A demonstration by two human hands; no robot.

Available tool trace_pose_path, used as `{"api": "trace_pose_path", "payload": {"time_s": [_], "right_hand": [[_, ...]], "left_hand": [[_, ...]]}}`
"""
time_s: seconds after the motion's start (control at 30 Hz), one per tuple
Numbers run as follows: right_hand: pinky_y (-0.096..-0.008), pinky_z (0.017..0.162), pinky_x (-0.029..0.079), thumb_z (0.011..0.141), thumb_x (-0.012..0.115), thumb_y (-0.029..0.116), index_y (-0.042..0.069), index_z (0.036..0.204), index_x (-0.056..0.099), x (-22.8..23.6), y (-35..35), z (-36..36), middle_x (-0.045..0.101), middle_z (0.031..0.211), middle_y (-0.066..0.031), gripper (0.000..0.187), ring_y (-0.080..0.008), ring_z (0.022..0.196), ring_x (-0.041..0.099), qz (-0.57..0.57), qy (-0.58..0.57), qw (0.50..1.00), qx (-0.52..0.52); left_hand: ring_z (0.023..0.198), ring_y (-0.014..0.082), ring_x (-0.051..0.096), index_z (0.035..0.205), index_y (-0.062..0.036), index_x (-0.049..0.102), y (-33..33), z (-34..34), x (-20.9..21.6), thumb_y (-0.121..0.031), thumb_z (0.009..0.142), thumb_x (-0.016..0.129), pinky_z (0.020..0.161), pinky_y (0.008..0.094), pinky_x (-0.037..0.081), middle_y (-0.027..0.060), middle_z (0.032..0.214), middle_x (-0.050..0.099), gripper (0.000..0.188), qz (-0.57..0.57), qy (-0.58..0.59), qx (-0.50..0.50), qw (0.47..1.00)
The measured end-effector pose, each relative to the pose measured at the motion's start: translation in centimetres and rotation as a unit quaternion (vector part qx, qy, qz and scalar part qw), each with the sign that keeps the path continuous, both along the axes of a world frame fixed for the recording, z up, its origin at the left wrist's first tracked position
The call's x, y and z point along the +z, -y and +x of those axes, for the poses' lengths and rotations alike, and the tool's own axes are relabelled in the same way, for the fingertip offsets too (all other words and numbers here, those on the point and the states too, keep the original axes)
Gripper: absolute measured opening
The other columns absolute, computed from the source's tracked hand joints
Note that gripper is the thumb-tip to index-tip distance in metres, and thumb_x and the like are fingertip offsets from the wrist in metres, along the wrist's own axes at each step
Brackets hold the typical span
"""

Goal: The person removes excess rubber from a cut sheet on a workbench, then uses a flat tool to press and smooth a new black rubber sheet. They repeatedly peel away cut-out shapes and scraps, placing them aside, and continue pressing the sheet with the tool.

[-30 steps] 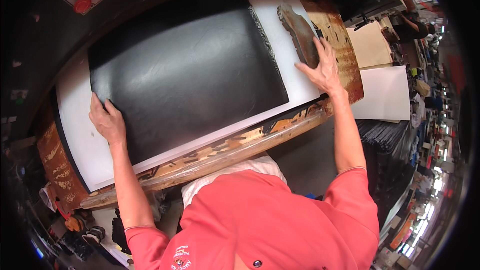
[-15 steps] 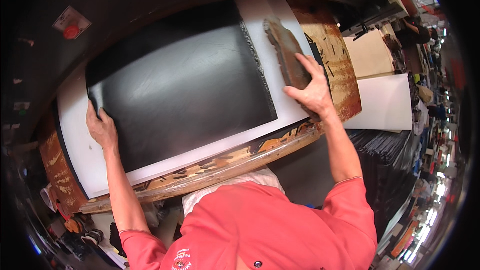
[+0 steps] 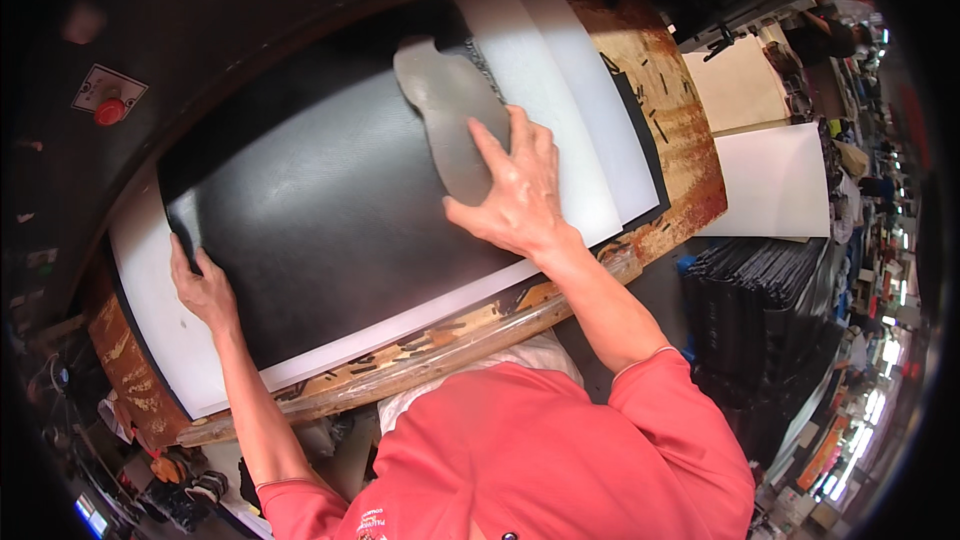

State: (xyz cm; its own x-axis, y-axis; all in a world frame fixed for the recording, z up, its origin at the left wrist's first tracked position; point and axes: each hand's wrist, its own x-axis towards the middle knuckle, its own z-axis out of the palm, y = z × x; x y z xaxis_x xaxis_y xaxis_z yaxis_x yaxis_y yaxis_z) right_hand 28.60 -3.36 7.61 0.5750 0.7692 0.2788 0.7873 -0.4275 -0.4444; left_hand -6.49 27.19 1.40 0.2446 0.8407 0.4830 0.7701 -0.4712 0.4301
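Holding grey contoured plate (image 3: 445,105) over black sheet (image 3: 300,240), at 2 o'clock from the sheet's middle and near its rough right edge; cannot tell if touching or just above. Gripped by right hand (image 3: 520,185), coming in from between 4 and 5 o'clock, with thumb by the lower end and fingers along the right side. Judged as placing plate on sheet. Judged to call next for a firm, level hold and a check of plate outline against sheet edge, with sheet kept flat

At 8 o'clock from plate, by the sheet's left edge, parting thumb and fingers of left hand (image 3: 208,290); cannot tell whether pinching the sheet

Laid over 2 overlapping white boards (image 3: 590,180), showing at 3 o'clock. Farther out there, bordered by worn wooden table (image 3: 655,105). Noted at 4 o'clock: stack of black sheets (image 3: 755,280)

At 9 o'clock, spotted red button (image 3: 110,112) on pale label plate (image 3: 95,88), marked too small to read. At 6 o'clock, noted red shirt (image 3: 540,430) with light lettering (image 3: 373,522), inverted and partly cut off. Found no writing on plate or sheet
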Motion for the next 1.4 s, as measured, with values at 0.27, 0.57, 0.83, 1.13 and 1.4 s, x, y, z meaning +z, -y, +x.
{"api": "trace_pose_path", "payload": {"time_s": [0.27,0.57,0.83,1.13,1.4], "right_hand": [[-0.0587,0.111,0.045,0.066,0.091,0.035,0.002,0.143,0.067,0.5,3.2,2.1,0.045,0.152,-0.0347,0.087,-0.0497,0.128,0.048,-0.03,0.011,0.999,-0.031],[-0.0587,0.107,0.046,0.065,0.09,0.039,0.002,0.144,0.066,-0.6,4.0,5.0,0.046,0.149,-0.0381,0.091,-0.0505,0.126,0.05,-0.023,0.034,0.999,-0.004],[-0.0607,0.126,0.035,0.064,0.095,0.038,0.014,0.164,0.046,0.5,6.2,6.8,0.026,0.169,-0.0371,0.114,-0.0538,0.154,0.034,-0.122,-0.001,0.988,0.091],[-0.0528,0.125,0.039,0.062,0.091,0.031,0.014,0.154,0.062,2.9,4.1,1.7,0.043,0.164,-0.0322,0.098,-0.0444,0.152,0.046,-0.037,-0.162,0.985,0.047],[-0.0525,0.119,0.044,0.058,0.094,0.026,0.01,0.152,0.062,2.6,-5.1,-12.4,0.045,0.16,-0.0326,0.1,-0.0463,0.143,0.049,0.035,-0.229,0.96,0.156]], "left_hand": [[0.129,0.0387,0.064,0.151,-0.0011,0.061,2.6,3.9,-0.2,-0.006,0.101,0.067,0.11,0.0439,0.05,0.0219,0.143,0.068,0.05,-0.002,0.012,-0.011,1.0],[0.127,0.0414,0.063,0.151,0.0033,0.059,4.0,5.9,-0.6,-0.005,0.101,0.065,0.109,0.046,0.049,0.0235,0.142,0.067,0.051,0.018,-0.006,0.015,1.0],[0.148,0.0484,0.047,0.153,0.0022,0.052,8.1,1.3,2.4,-0.003,0.101,0.068,0.123,0.0503,0.041,0.0271,0.163,0.048,0.055,0.038,-0.043,-0.223,0.973],[0.149,0.0512,0.046,0.142,0.0068,0.06,8.6,0.8,1.4,0.0,0.101,0.065,0.124,0.0534,0.041,0.0294,0.157,0.054,0.042,0.007,-0.068,-0.194,0.979],[0.149,0.0543,0.046,0.15,0.0042,0.054,9.9,0.7,1.9,0.008,0.097,0.06,0.124,0.0555,0.041,0.0322,0.16,0.049,0.054,-0.034,0.06,-0.222,0.973]]}}
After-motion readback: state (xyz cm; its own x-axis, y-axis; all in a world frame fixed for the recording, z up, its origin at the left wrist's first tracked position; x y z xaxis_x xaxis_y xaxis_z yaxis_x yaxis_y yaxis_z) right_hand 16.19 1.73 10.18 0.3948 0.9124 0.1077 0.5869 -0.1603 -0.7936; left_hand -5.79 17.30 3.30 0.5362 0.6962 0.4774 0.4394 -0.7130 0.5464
